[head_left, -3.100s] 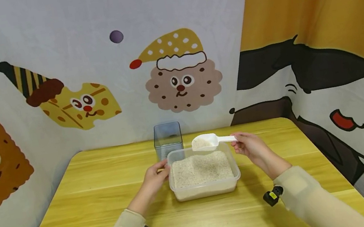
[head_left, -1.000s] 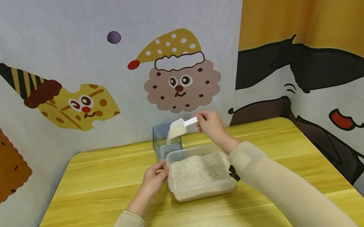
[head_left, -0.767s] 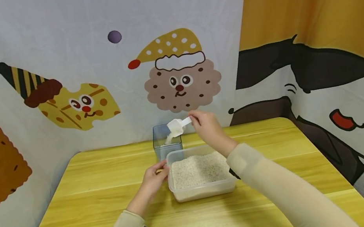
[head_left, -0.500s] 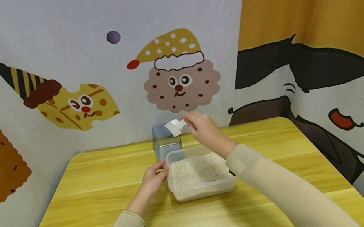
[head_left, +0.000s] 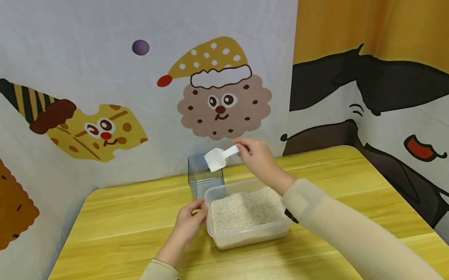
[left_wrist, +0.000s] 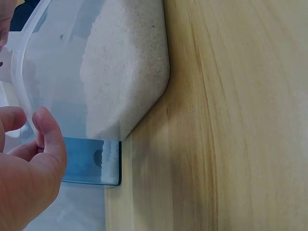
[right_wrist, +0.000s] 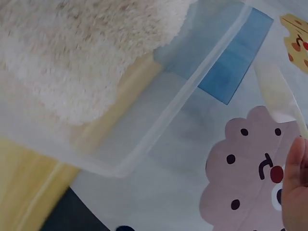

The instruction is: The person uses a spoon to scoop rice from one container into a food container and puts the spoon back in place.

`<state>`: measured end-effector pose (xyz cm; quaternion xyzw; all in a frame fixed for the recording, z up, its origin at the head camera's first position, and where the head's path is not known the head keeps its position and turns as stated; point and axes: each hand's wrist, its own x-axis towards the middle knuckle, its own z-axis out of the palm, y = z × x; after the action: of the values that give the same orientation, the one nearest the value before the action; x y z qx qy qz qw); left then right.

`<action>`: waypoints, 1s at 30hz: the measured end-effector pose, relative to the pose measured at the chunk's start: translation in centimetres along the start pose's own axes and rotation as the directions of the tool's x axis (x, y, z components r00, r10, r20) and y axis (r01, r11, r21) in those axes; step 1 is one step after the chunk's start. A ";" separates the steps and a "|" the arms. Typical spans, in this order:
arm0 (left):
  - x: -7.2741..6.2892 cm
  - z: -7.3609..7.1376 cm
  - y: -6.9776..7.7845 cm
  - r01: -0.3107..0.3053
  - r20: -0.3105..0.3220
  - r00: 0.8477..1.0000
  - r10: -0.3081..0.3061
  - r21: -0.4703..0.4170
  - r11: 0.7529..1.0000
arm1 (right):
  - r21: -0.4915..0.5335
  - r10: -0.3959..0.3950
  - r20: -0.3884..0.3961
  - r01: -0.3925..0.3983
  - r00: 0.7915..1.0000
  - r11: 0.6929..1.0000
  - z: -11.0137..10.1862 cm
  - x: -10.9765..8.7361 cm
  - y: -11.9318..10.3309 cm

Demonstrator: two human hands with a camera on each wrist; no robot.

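In the head view my right hand (head_left: 259, 158) grips the handle of a white scoop (head_left: 215, 159). The scoop hangs over a bluish clear bin (head_left: 207, 186), and no grains show in its bowl. My left hand (head_left: 188, 221) pinches the left rim of a clear plastic container (head_left: 252, 236), thumb and fingers on either side in the left wrist view. White rice (head_left: 244, 210) fills much of that container. A shallow layer of rice (left_wrist: 110, 161) lies at the bottom of the bin. In the right wrist view the scoop (right_wrist: 276, 91) is partly cut off by the fingers.
Both containers stand on a wood-grain table (head_left: 128, 253), the bin behind the left part of the rice container. A cartoon-printed curtain (head_left: 107, 70) rises just past the table's back edge.
My right hand carried the scoop of rice from above the container leftward to the bin and tipped it. Rice poured out; now the scoop has turned back somewhat. My left hand stayed put.
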<state>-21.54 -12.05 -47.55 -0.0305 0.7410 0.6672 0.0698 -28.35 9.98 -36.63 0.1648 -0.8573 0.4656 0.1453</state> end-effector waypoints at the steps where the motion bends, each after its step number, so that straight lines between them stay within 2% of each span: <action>1: 0.0 0.0 0.0 0.001 -0.001 1.000 -0.001 0.001 1.000 | 0.059 0.047 -0.003 -0.047 0.999 0.997 -0.1 0.0 0.1; 3: 0.0 0.0 0.0 0.006 -0.002 1.000 -0.006 0.001 1.000 | 0.196 0.149 0.003 -0.147 0.989 0.969 -0.3 0.1 0.3; 6: 0.0 0.0 -0.1 0.010 -0.005 1.000 -0.010 -0.004 1.000 | 0.387 0.322 0.041 -0.312 0.946 0.868 -0.8 0.1 0.6; 9: 0.0 0.0 -0.1 0.007 -0.004 1.000 -0.008 -0.009 1.000 | 0.484 0.467 0.103 -0.454 0.878 0.748 -1.6 0.0 0.8; 10: 0.1 0.0 -0.1 0.007 -0.004 1.000 -0.007 -0.009 1.000 | 0.494 0.502 0.121 -0.490 0.857 0.718 -1.8 -0.1 0.8; 12: 0.1 0.0 -0.1 0.004 -0.003 1.000 -0.004 -0.009 1.000 | 0.500 0.540 0.146 -0.533 0.829 0.683 -2.4 -0.3 1.0; 14: 0.1 -0.1 -0.1 0.004 0.000 1.000 -0.004 -0.011 1.000 | 0.504 0.557 0.153 -0.550 0.816 0.666 -2.8 -0.5 1.2; 16: 0.0 -0.1 -0.1 0.007 0.002 1.000 -0.007 -0.011 1.000 | 0.511 0.562 0.155 -0.553 0.813 0.658 -3.1 -0.7 1.4; 21: -0.1 -0.1 0.1 0.011 0.003 1.000 -0.011 -0.011 1.000 | 0.536 0.555 0.163 -0.545 0.816 0.645 -3.8 -1.4 1.8; 30: -0.1 0.0 0.0 0.011 -0.001 1.000 -0.011 0.003 1.000 | 0.559 0.539 0.157 -0.524 0.828 0.642 -5.1 -3.0 2.9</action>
<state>-21.48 -12.09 -47.51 -0.0346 0.7419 0.6656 0.0733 -26.34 16.27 -37.35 -0.0635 -0.6816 0.7276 -0.0450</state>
